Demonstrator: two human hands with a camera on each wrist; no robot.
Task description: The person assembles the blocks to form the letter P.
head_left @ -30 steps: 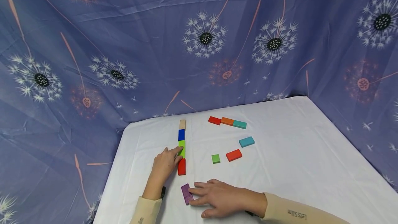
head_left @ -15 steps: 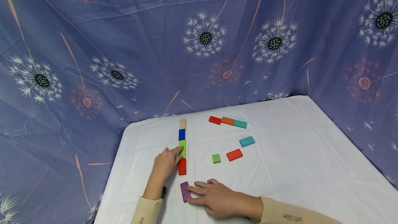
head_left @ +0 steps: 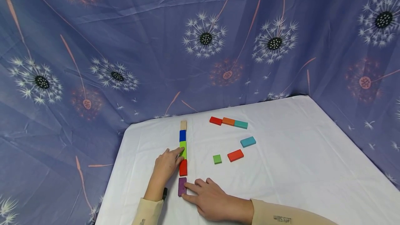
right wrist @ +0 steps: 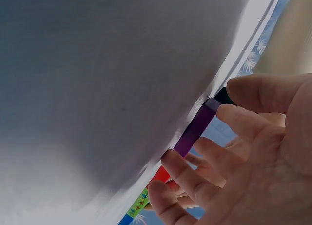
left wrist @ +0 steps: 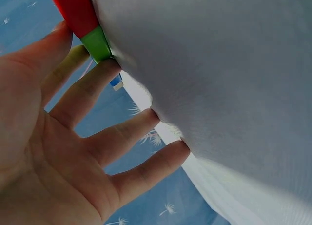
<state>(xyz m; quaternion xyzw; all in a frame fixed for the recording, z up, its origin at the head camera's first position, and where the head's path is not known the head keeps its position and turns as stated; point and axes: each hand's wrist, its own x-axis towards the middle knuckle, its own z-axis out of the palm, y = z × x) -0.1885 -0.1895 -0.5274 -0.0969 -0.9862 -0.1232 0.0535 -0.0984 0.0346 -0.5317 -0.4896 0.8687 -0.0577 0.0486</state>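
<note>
Several flat blocks stand end to end in a row: a natural wood block (head_left: pixel 183 125), a blue block (head_left: pixel 182 135), a lime green block (head_left: pixel 183 144) and a red block (head_left: pixel 183 168). My left hand (head_left: pixel 164 166) touches the row, index fingertip over the green block and thumb at its joint with the red one; its other fingers extend to the cloth in the left wrist view. Just nearer than the red block, a purple block (head_left: pixel 181 187) lies lined up with the row, a narrow gap between them. My right hand (head_left: pixel 210 198) has its fingertips along the purple block's right side.
A small green block (head_left: pixel 217 159), a red block (head_left: pixel 235 155) and a teal block (head_left: pixel 248 142) lie right of the row. Farther back, red (head_left: pixel 216 121), orange (head_left: pixel 228 122) and teal (head_left: pixel 241 124) blocks form a short line on the white tablecloth (head_left: pixel 281 155). A patterned curtain (head_left: pixel 156 61) hangs behind.
The right hand has slid the purple block left and away from me, turning it from slanted to in line with the row. The left hand has stayed in place.
</note>
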